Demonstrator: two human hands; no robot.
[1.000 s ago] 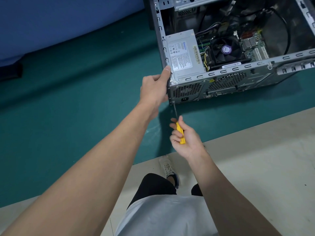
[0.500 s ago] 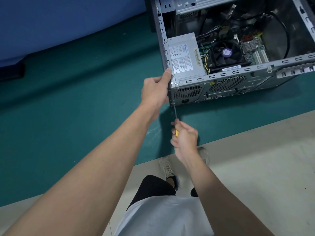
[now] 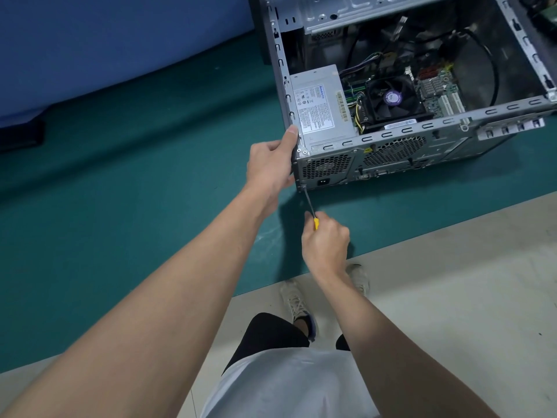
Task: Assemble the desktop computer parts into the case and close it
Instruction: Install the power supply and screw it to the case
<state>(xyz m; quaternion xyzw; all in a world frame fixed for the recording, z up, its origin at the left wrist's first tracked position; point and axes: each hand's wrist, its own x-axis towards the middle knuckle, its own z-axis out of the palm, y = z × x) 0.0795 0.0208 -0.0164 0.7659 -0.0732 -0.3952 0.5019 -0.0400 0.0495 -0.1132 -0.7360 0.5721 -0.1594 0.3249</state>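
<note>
Screwdriver [image 3: 310, 206] tip is sitting at the bottom rear corner of the case [image 3: 391, 140], right under the PSU [image 3: 319, 101] grille, so I'm guessing a PSU mounting screw is getting driven in. Right hand [image 3: 325, 239] is wrapping tight around the yellow handle and lining the shaft up into the rear panel. Left hand [image 3: 271, 167] is clamping onto that same rear corner with the thumb lying up along the top edge, probably bracing the case so it isn't sliding on the green mat [image 3: 120, 176] under the push. PSU is sitting inside the case in that corner, with the CPU fan [image 3: 391, 98] just beside it. Screw itself is too small to make out, most of the handle is hiding in the fist, and the frame is cutting off the case's front end. No side panel is showing anywhere, so closing up is looking a long way off.
</note>
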